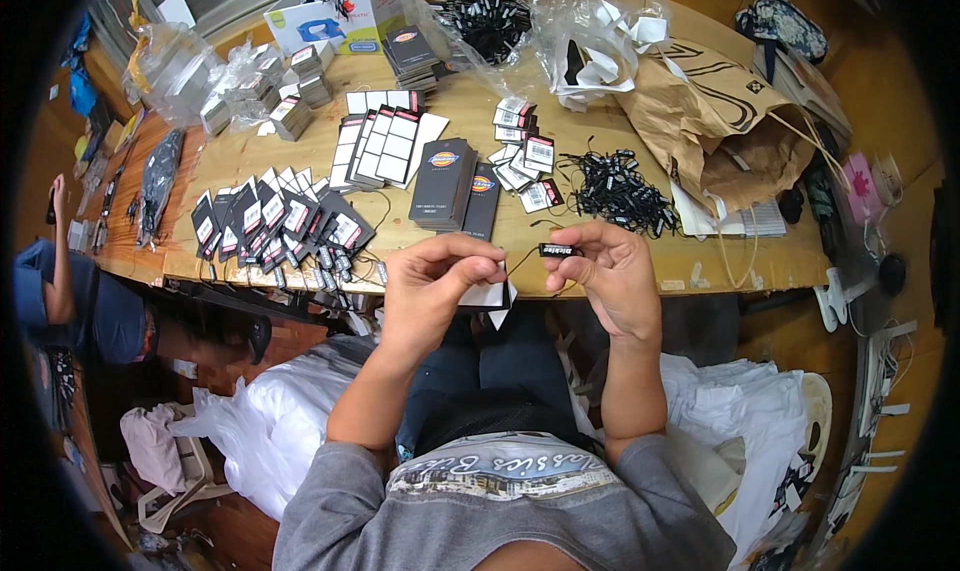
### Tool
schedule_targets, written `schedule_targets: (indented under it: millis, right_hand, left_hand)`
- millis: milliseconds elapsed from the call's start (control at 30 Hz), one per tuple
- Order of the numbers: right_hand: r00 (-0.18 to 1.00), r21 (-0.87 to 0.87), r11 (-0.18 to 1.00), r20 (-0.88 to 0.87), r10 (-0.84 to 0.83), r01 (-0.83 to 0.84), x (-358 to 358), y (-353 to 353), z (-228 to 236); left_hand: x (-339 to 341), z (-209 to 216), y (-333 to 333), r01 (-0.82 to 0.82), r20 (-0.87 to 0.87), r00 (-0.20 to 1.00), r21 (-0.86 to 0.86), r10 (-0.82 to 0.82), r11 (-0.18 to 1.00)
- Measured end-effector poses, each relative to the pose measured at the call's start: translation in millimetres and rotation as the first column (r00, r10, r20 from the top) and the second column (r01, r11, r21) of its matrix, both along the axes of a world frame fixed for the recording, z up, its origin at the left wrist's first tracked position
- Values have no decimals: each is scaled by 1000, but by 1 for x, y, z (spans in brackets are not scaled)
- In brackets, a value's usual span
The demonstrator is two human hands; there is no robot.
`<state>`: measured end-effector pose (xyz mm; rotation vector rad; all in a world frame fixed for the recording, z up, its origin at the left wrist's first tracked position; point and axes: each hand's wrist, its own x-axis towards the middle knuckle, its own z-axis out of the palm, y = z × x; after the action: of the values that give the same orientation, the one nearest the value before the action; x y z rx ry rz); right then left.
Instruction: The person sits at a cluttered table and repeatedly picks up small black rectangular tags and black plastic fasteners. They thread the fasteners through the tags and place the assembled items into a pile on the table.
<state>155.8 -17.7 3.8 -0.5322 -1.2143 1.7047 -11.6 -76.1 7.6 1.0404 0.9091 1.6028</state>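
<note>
Both of my hands are raised just over the table's front edge. My left hand [428, 283] pinches a hang tag [486, 296], whose pale face shows below the fingers; the rest is covered by the hand. Between the thumb and fingertips of my right hand [612, 276] is a small black plastic string seal [558, 251] with pale lettering. A thin dark cord [522, 261] runs between the two hands; whether it passes through the tag is hidden. Beyond my left hand stand stacks of black hang tags [440, 186]. Past my right hand lies a heap of black string seals [625, 196].
Strung tags with barcode stickers [285, 221] spread at the left. Behind the stacks are white sticker sheets [385, 146] and small barcode cards [525, 161]. A brown paper bag [710, 121] lies at the right. White plastic bags [290, 411] flank my seat. Another person [90, 306] is at far left.
</note>
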Motion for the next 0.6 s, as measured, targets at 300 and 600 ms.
schedule_targets:
  millis: [300, 600]
  right_hand:
    - [945, 286, 953, 271, -183, 103, -11, -9, 13]
    - [939, 308, 944, 276, -207, 118, -13, -9, 17]
  left_hand:
    - [8, 10, 0, -63, -285, 955, 80, 83, 995]
    - [7, 8, 2, -122, -387, 903, 185, 186, 975]
